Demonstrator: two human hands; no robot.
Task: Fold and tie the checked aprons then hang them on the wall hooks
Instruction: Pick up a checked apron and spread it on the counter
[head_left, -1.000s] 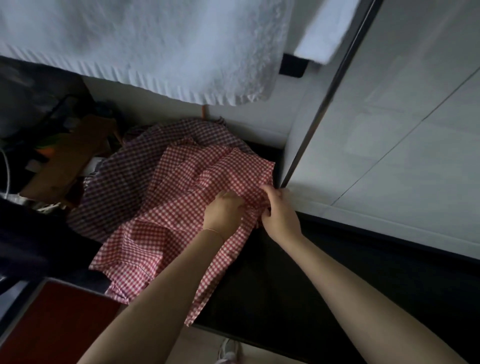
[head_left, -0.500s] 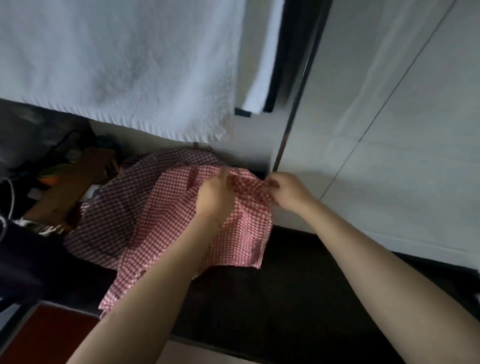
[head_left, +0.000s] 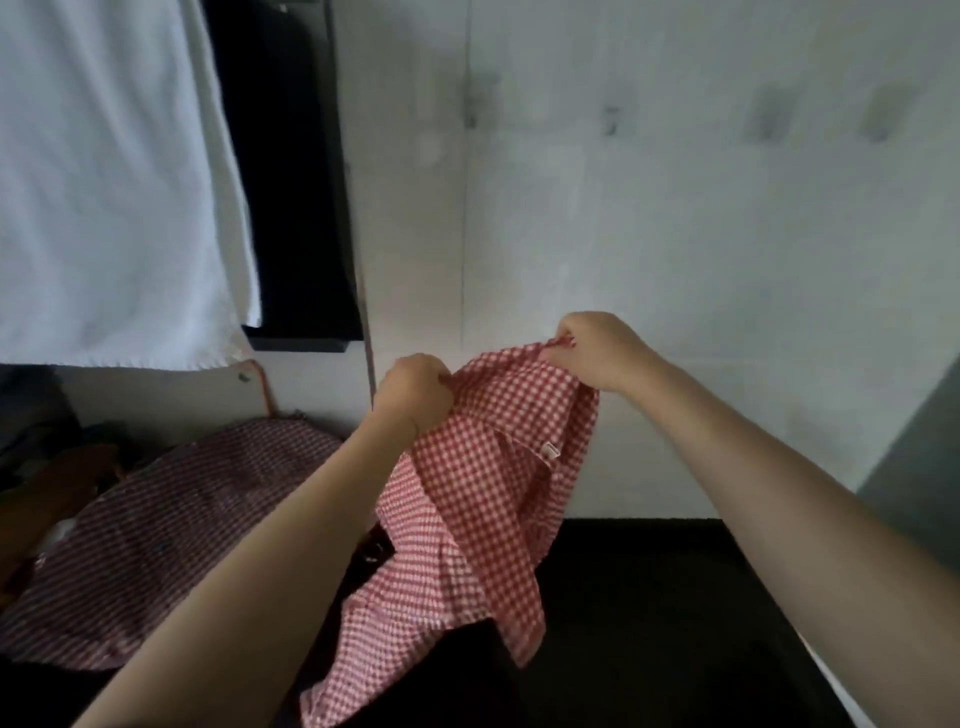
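Note:
A red-and-white checked apron (head_left: 483, 493) hangs in the air in front of the pale wall, above the dark counter. My left hand (head_left: 413, 392) grips its upper left edge with curled fingers. My right hand (head_left: 597, 351) pinches its upper right corner, a little higher. The cloth sags in folds between the hands and trails down to the counter. A second, darker checked apron (head_left: 176, 530) lies heaped on the counter at the left. Several small wall hooks (head_left: 610, 119) show blurred high on the wall.
A white towel (head_left: 109, 182) hangs at the upper left beside a dark panel (head_left: 291, 182). Brown and dark clutter (head_left: 47, 483) sits at the far left. The black counter (head_left: 649, 623) runs along the bottom.
Both hands have lifted the red apron off the counter and carried it up and to the right toward the wall. The view has tilted upward, bringing the hooks into sight.

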